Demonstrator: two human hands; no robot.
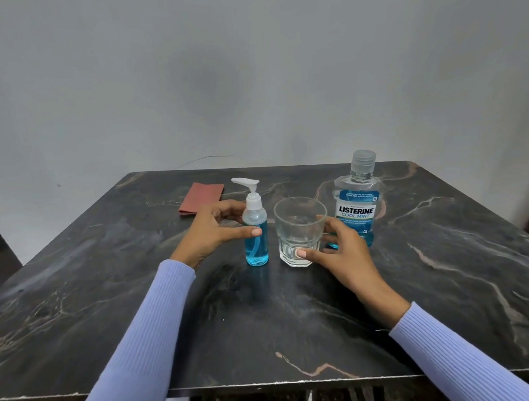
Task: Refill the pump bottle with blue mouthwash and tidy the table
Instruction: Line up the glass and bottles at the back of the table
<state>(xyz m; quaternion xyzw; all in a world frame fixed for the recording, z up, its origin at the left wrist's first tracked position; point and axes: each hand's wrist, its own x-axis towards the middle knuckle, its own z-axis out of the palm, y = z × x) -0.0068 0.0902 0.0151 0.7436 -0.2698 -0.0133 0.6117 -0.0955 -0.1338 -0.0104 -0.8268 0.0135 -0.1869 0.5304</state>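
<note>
A small clear pump bottle (255, 232) with a white pump top stands upright mid-table, blue liquid filling roughly its lower half. My left hand (213, 232) curls around its left side, thumb and fingers touching it. Just right of it stands an empty clear glass tumbler (299, 229). My right hand (343, 251) wraps the tumbler's right side, thumb at its base. Behind that hand stands a capped mouthwash bottle (358, 200) with a blue label; little blue liquid shows at its bottom.
A folded reddish-brown cloth (201, 198) lies at the back left of the dark marble table (296, 317). A plain grey wall rises behind the table. The table's front edge runs close to my body.
</note>
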